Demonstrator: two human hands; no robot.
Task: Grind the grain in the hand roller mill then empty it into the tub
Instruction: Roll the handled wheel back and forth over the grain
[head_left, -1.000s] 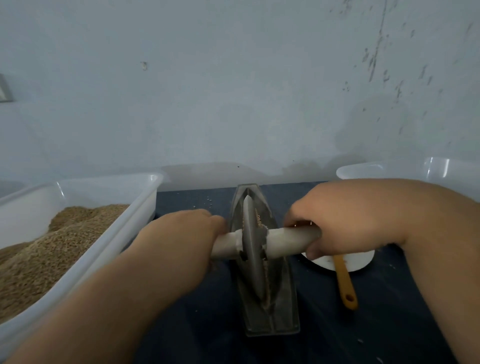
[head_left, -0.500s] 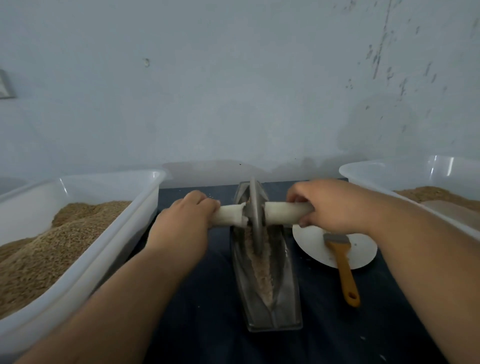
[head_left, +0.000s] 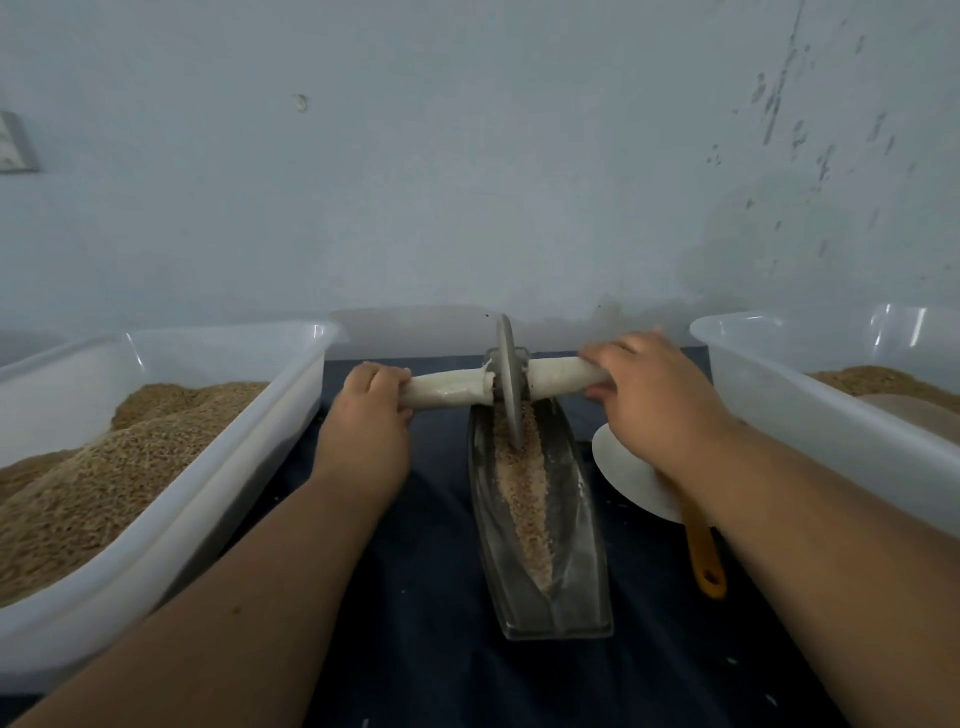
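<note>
A boat-shaped metal trough (head_left: 576, 566) lies lengthwise on the dark cloth, with a strip of crushed grain (head_left: 524, 499) along its groove. The grey roller wheel (head_left: 506, 384) stands upright at the trough's far end, its rim down in the grain. A white axle handle (head_left: 457, 387) runs through the wheel. My left hand (head_left: 371, 410) grips the left end of the handle. My right hand (head_left: 649, 395) grips the right end. A white tub (head_left: 291, 384) heaped with grain stands at the left. Another white tub (head_left: 779, 384) at the right holds grain too.
A white plate (head_left: 628, 483) lies right of the trough, partly under my right forearm. An orange brush handle (head_left: 704, 556) sticks out from it toward me. The blue-grey wall (head_left: 467, 182) rises close behind the trough. Dark cloth (head_left: 431, 597) covers the table.
Both hands have pushed the roller wheel away from me, from the trough's near middle to its far end. The crushed grain strip behind it now lies uncovered.
</note>
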